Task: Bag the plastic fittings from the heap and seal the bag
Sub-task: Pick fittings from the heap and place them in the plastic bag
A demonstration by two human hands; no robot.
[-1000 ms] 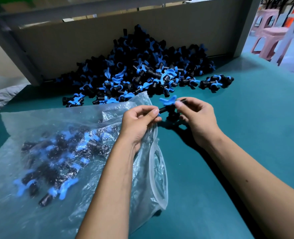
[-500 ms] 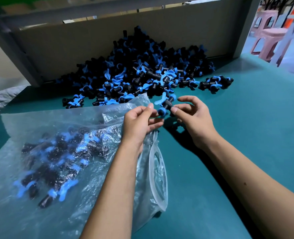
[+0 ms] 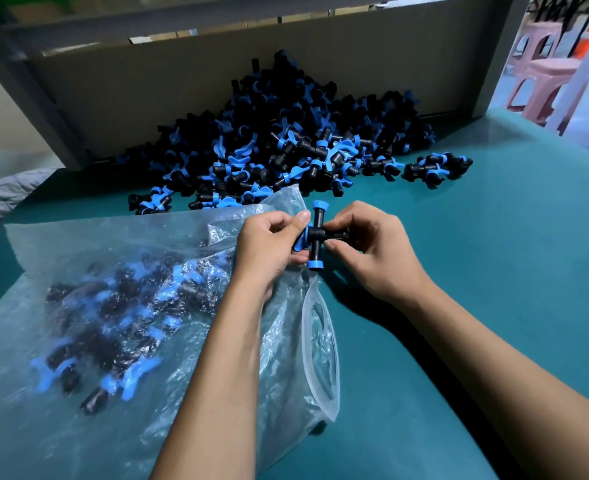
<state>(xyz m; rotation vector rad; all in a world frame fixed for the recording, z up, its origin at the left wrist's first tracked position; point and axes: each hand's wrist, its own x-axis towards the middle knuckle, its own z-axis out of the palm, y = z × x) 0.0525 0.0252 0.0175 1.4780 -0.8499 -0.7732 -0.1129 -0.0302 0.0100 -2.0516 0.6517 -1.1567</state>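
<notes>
A heap of black and blue plastic fittings (image 3: 286,140) lies at the back of the teal table (image 3: 494,271). A clear plastic bag (image 3: 113,306) with several fittings inside lies at the left, its open mouth (image 3: 320,344) facing right. Just above the bag's mouth, both hands hold one cross-shaped fitting (image 3: 315,237). My left hand (image 3: 269,244) pinches its left side with thumb and fingers. My right hand (image 3: 372,247) grips its right arm with curled fingers.
A grey cardboard wall (image 3: 217,74) backs the heap. A small cluster of fittings (image 3: 435,168) sits apart at the heap's right. Pink plastic stools (image 3: 545,71) stand beyond the table's right end. Grey fabric (image 3: 6,192) lies at the far left.
The fitting has turned in my hands from lying sideways to standing upright as a cross, and both hands have closed in round it near the bag's mouth.
</notes>
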